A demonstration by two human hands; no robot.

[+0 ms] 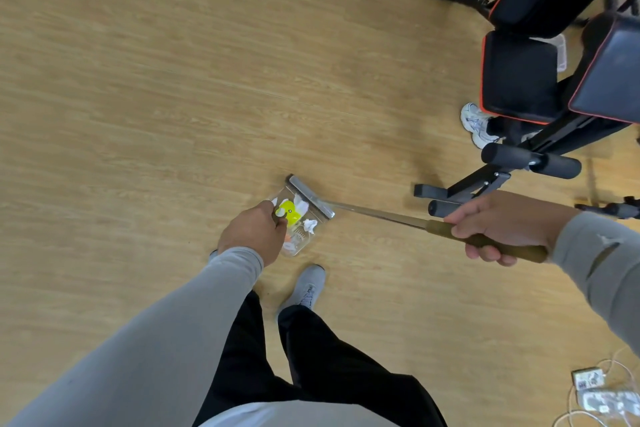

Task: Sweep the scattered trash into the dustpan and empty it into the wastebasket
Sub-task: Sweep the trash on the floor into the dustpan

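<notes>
A clear plastic dustpan [313,234] rests on the wooden floor in front of my feet. Inside it lie a yellow-green piece of trash [290,211], white crumpled paper [309,225] and a small orange bit. My left hand [254,232] grips the dustpan's handle, which the hand mostly hides. My right hand [498,224] grips the brown handle of a broom [381,215] with a metal shaft. The broom's grey head [311,196] lies along the dustpan's far edge. No wastebasket is in view.
A black exercise bench with red trim [540,80] stands at the right, its foot bar [429,191] near the broom shaft. Another person's white sneaker [476,125] shows under it. White chargers and cables [595,395] lie at the bottom right. My grey shoe [308,288] is behind the dustpan.
</notes>
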